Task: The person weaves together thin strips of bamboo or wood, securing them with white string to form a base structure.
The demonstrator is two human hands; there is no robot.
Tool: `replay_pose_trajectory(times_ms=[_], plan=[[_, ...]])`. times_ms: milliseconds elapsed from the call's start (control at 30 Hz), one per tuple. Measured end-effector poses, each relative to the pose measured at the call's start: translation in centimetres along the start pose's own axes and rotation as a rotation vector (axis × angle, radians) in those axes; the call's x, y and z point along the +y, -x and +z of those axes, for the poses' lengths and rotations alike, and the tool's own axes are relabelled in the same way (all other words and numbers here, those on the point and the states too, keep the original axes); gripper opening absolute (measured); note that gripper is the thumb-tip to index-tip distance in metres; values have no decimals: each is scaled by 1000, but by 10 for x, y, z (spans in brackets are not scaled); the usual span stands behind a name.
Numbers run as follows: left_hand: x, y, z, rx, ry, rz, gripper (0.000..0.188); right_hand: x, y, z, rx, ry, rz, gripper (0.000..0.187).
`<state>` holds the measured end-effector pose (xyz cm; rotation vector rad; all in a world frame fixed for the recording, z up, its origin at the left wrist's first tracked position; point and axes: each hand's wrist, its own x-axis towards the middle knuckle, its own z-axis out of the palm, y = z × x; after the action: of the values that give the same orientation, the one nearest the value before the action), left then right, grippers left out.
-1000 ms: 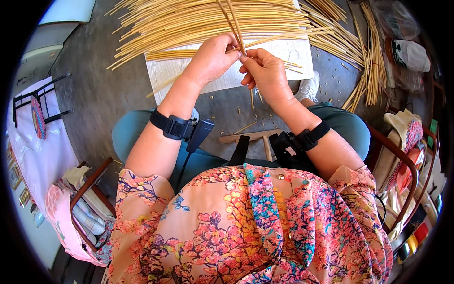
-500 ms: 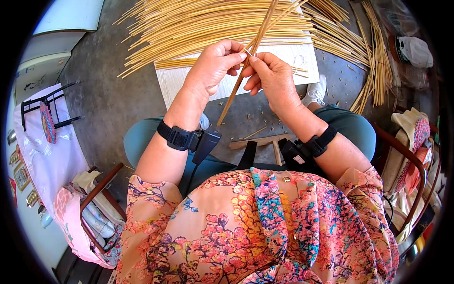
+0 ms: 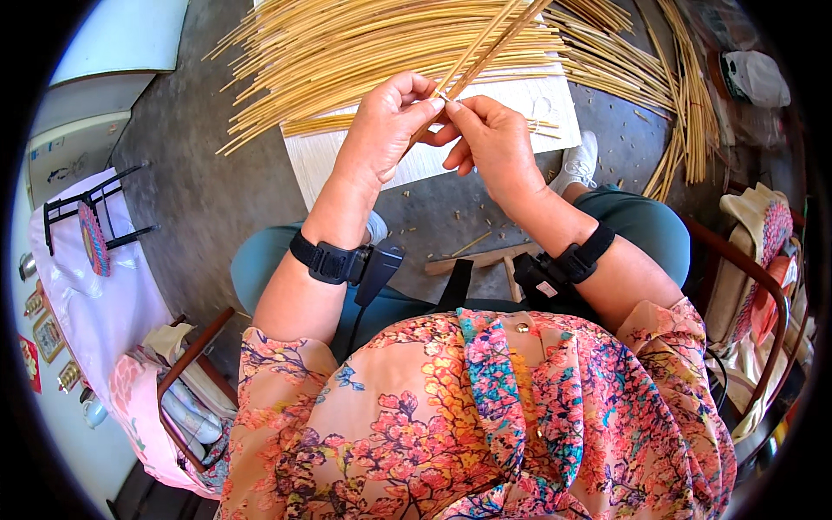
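A few long, thin sticks, brown and tan, slant up to the right from between my hands. Where they meet at my fingertips there is a small white string-like tie. My left hand is closed around the lower part of the sticks, with thumb and forefinger at the tie. My right hand pinches at the same spot from the other side, its other fingers curled. Both palms hide the lower ends of the sticks. Behind the hands lies a broad heap of yellowish sticks.
The heap rests on a white wood-grained board. More sticks lie in a bundle at the far right. Cut bits litter the grey floor. A wooden piece lies between my legs. Chairs flank me.
The held sticks have tilted further right at the top and now fan apart. Their lower end, visible before below my hands, is now hidden behind my left hand.
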<state>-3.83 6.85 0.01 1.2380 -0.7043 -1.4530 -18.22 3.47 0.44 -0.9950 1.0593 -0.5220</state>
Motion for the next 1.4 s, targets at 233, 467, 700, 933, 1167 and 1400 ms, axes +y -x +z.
replay_pose_trajectory(times_ms=[233, 467, 700, 933, 1167, 1400], plan=[[8, 2, -3, 52, -102, 5, 16, -5, 10, -2, -37, -35, 20, 23], [12, 3, 4, 84, -67, 77, 16, -13, 20, 1, -41, 123, -152, 23], [14, 4, 10, 66, -98, 82, 11, -26, 15, -5, -69, 151, 21, 26], [9, 2, 7, 58, -61, 89, 10, -31, 14, -7, -91, 139, 59, 26], [9, 2, 8, 59, -81, 84, 10, -29, 13, -8, -91, 139, 70, 25], [10, 2, 6, 43, -106, 77, 11, -31, 11, -10, -107, 177, 66, 24]])
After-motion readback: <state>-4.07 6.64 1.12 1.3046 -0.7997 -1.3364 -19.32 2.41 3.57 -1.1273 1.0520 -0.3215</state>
